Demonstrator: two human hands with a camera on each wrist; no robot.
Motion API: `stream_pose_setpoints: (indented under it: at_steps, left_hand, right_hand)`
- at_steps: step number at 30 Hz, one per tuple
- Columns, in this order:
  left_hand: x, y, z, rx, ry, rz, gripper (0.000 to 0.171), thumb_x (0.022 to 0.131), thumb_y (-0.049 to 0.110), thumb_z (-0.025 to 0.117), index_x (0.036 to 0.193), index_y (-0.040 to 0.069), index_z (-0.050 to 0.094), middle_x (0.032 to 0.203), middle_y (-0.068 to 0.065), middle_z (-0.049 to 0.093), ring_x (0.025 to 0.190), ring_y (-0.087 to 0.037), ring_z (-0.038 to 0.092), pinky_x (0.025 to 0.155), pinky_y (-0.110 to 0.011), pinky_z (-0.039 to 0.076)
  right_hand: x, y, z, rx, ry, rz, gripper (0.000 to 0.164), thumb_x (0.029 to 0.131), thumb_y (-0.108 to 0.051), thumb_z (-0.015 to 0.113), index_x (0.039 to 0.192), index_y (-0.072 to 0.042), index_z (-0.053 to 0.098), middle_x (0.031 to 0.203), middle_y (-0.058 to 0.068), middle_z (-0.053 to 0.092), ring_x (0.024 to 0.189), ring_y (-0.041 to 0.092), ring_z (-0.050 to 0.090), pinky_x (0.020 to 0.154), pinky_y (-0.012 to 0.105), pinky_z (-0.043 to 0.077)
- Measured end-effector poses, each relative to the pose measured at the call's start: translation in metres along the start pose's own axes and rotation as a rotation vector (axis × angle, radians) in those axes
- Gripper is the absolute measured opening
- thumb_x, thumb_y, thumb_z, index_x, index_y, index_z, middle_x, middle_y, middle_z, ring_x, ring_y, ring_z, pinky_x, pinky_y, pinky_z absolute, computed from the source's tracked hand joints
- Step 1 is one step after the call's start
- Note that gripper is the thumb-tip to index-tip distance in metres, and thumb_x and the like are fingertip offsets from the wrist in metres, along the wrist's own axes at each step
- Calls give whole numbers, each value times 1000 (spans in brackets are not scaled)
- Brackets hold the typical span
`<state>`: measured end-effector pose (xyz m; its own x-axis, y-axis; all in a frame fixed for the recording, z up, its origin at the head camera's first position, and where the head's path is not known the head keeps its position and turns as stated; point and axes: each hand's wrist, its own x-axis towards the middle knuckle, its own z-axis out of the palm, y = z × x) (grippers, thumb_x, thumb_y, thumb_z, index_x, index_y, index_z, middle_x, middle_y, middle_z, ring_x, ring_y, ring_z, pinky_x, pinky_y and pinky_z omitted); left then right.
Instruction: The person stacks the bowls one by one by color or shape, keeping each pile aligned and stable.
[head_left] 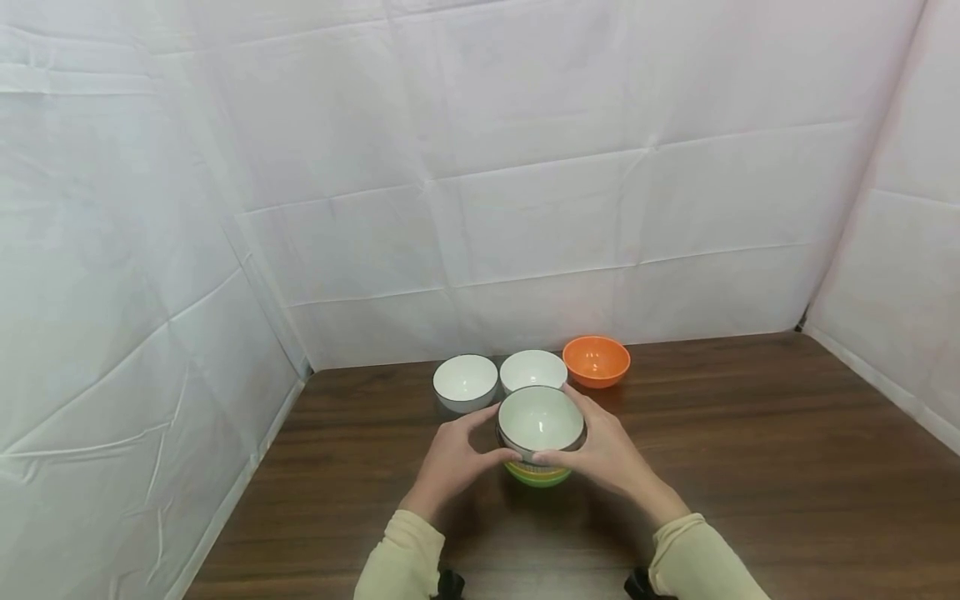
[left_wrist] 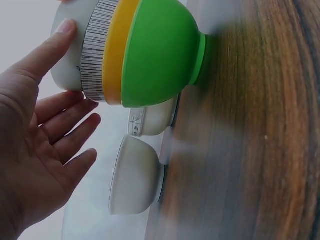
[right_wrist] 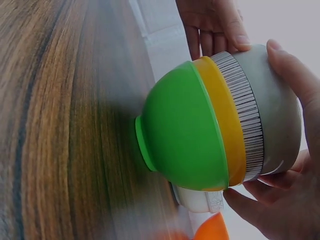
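Note:
A stack of nested bowls stands on the brown wooden table (head_left: 720, 433). At its bottom is a green bowl (left_wrist: 160, 55), with a yellow bowl (right_wrist: 225, 120) inside it. Above that shows the rim band of a bowl with thin dark stripes (right_wrist: 245, 110). The topmost is a pale grey-white bowl (head_left: 540, 421), held from both sides. My left hand (head_left: 455, 462) grips its left side, thumb at the front. On the opposite side my right hand (head_left: 611, 450) grips it, with the thumb in front and the fingers round the side.
Behind the stack stand a white bowl with a grey outside (head_left: 465, 379), another white bowl (head_left: 532, 369) and an orange bowl (head_left: 596, 362), side by side in a row. White cloth walls (head_left: 525, 233) enclose the table at the back and both sides.

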<state>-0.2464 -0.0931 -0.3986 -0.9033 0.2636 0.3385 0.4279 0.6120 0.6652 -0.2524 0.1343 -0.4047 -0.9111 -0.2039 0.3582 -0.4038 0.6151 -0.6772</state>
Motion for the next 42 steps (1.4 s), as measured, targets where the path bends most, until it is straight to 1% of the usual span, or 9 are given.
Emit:
stream_pose_setpoints:
  at_steps: [5,9,18,21,23,27,30,35,42]
  left_hand:
    - [0,-1,-1,0,-6,-4,76,71,49,78,132,9,58,133,-9,60,123,-23,53,101,-53,47]
    - [0,-3,-1,25,-13,-6,76,70,50,77,132,10,59,132,-8,61,122,-23,53,100,-52,48]
    - [-1,-3,-2,51,-31,-23,76,70,53,76,131,11,59,132,-8,62,121,-23,54,99,-51,49]
    - [-1,-3,-2,49,-37,-34,76,71,53,76,132,11,59,132,-9,61,121,-23,54,99,-51,49]
    - [-1,-3,-2,44,-38,-40,76,71,53,75,131,11,59,132,-9,61,121,-24,54,99,-51,49]
    - [-1,-5,-2,38,-39,-52,76,71,54,75,131,10,59,131,-9,62,121,-24,54,99,-51,49]
    - [-1,-5,-2,34,-42,-58,75,72,54,74,131,10,59,131,-9,62,121,-24,54,99,-51,49]
    - [0,-5,-2,21,-52,-68,75,72,53,75,131,10,59,132,-9,61,122,-24,54,100,-52,48]
    - [0,-6,-3,14,-71,-75,74,73,51,75,132,8,58,133,-10,61,122,-25,53,101,-53,47]
  right_hand:
    - [0,1,2,4,-1,-3,113,60,-60,80,145,-1,35,146,20,43,124,35,47,98,60,46]
    - [0,2,4,2,-7,-10,113,59,-60,80,145,0,36,146,20,44,123,34,48,97,60,47]
    - [-1,2,4,3,-42,-3,113,60,-57,81,146,-1,34,146,21,43,123,35,48,97,60,47]
    - [-1,2,4,20,-58,-7,112,61,-54,82,146,-1,32,145,22,42,123,35,47,98,60,46]
    - [0,2,4,42,-73,-28,111,63,-51,83,146,1,31,145,24,41,123,37,46,98,61,44]
    - [0,5,2,84,-109,-58,110,65,-47,83,148,-1,27,144,24,40,125,37,44,101,63,41]
    - [0,6,0,121,-132,-45,111,65,-45,84,150,-5,24,146,22,39,128,35,42,104,63,38]
    - [1,6,-4,173,-163,-11,112,66,-44,83,150,-5,20,147,21,38,130,36,40,107,65,33]
    - [0,5,-6,154,-186,25,110,68,-43,82,150,-3,21,146,23,39,130,37,41,107,65,33]
